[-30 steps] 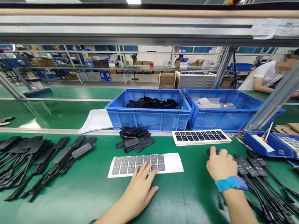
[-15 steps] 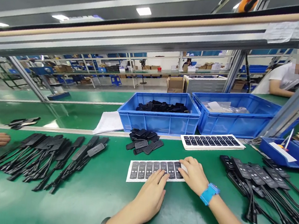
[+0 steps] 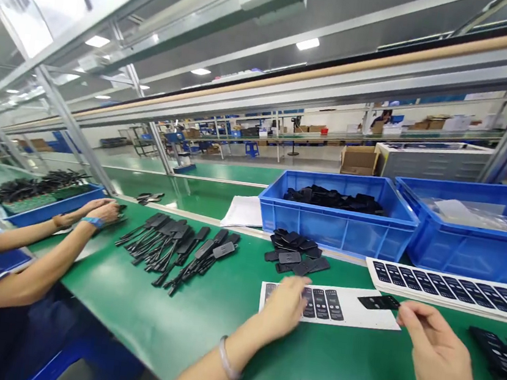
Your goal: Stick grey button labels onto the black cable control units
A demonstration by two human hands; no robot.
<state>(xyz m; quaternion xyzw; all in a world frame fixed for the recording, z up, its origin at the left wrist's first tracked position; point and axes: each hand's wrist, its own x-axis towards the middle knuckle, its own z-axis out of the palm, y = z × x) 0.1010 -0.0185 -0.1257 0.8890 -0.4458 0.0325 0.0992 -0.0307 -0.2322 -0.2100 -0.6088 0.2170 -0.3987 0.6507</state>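
My right hand [image 3: 439, 354], wearing a blue wristband, pinches the end of a black label [image 3: 378, 301] between thumb and fingers. The label is tilted over the bare right part of a white label sheet [image 3: 353, 313]; whether it touches the backing I cannot tell. Several black labels remain in a row on the sheet's left part. My left hand [image 3: 284, 308] rests over that row with its fingers bent and somewhat apart, covering some labels. Behind the sheet lies a heap of flat black plastic pieces [image 3: 290, 258]. A stack of label sheets [image 3: 449, 288] sits at the back right.
Black devices with cables [image 3: 168, 241] are spread to the left, others [image 3: 498, 362] at the right edge. Two blue bins [image 3: 336, 228] [image 3: 472, 248] stand along the back, beside white paper [image 3: 244, 211]. A co-worker's arms [image 3: 57, 240] work at far left.
My right hand has moved right, away from the row, with one label now in its fingers. My left hand stays on the sheet, farther left along it. The view has swung left.
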